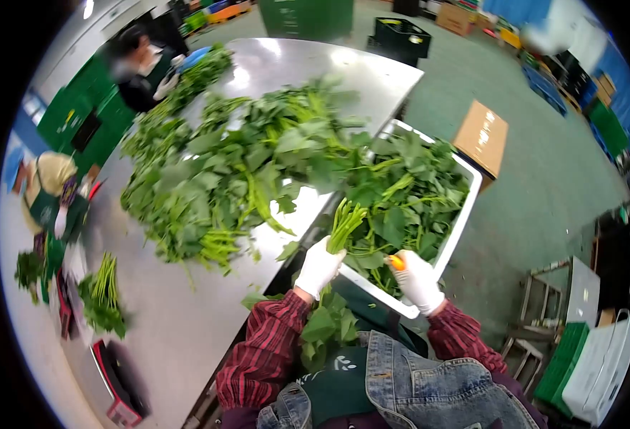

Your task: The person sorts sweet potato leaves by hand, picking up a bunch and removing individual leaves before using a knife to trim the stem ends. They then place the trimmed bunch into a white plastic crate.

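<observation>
Greens [347, 222] bunched in the clamped left hand [320, 266], right hand [416, 280] pinching an orange band [397, 262] over the white crate [465, 214]; beyond the hands, much loose pile [236, 171] seemingly awaits on the table [179, 336].

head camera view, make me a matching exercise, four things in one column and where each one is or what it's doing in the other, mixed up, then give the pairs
Things:
1. left hand
2. right hand
3. white crate
4. flat cardboard box

Places or states:
A. lying on the green floor beyond the crate
B. gripping a bunch of leafy greens by its stems
C. filled with loose greens, beside the steel table
D. holding a small orange item over the crate's near edge

Pairs: 1-B, 2-D, 3-C, 4-A
</observation>
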A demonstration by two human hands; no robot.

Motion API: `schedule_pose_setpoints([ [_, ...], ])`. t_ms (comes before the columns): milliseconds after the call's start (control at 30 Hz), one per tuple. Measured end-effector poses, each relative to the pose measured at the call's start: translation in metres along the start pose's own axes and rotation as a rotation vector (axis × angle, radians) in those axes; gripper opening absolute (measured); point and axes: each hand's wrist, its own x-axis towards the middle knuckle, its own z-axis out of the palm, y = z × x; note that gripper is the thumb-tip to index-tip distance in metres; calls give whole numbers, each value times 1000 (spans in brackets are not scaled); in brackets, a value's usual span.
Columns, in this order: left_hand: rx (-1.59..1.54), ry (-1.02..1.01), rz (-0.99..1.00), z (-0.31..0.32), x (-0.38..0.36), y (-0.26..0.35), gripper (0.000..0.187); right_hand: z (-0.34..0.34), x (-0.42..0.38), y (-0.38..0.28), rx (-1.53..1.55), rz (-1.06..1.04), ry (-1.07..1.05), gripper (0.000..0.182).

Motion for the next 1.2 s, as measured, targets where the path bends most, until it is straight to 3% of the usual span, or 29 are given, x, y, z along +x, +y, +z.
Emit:
schedule_pose_setpoints([
  [33, 178, 34, 27, 12, 10, -9, 21, 3, -1, 2, 10, 52, 5, 22],
  [67, 307, 117, 183, 22, 19, -22, 24, 11, -2, 7, 14, 109, -16, 22],
  [267, 434, 125, 100, 35, 32, -30, 27, 29, 11, 12, 134, 107, -80, 20],
  [333, 514, 146, 156, 39, 34, -29, 27, 38, 19, 13, 153, 95, -71, 21],
  [467, 515, 148, 148, 46, 35, -28, 27, 66, 22, 41, 150, 106, -66, 21],
  [533, 270, 153, 75, 43, 35, -30, 27, 81, 9, 79, -5, 165, -189, 21],
  [600, 202, 195, 21, 25, 35, -19, 25, 75, -6, 121, -122, 279, -236, 23],
  [633, 316, 201, 91, 19, 38, -18, 24, 64, 0, 118, -98, 373, -192, 27],
  [767, 642, 189, 270, 28, 42, -39, 21, 24, 21, 63, 24, 167, -130, 37],
  [933, 829, 297, 346, 49, 24, -28, 18, 37, 31, 29, 150, 88, -131, 21],
  [1000, 853, 307, 354, 43, 20, -24, 20, 56, 30, 44, 6, 36, -167, 19],
  [1100, 473, 376, 484, 23, 10, 0, 16, 79, 4, 120, -154, 213, -212, 34],
  [1133, 289, 340, 371, 12, 6, 6, 13, 63, 3, 123, -196, 319, -281, 37],
  [1200, 13, 169, 163, -18, -4, 27, 14, 56, 4, 127, -208, 374, -211, 41],
])
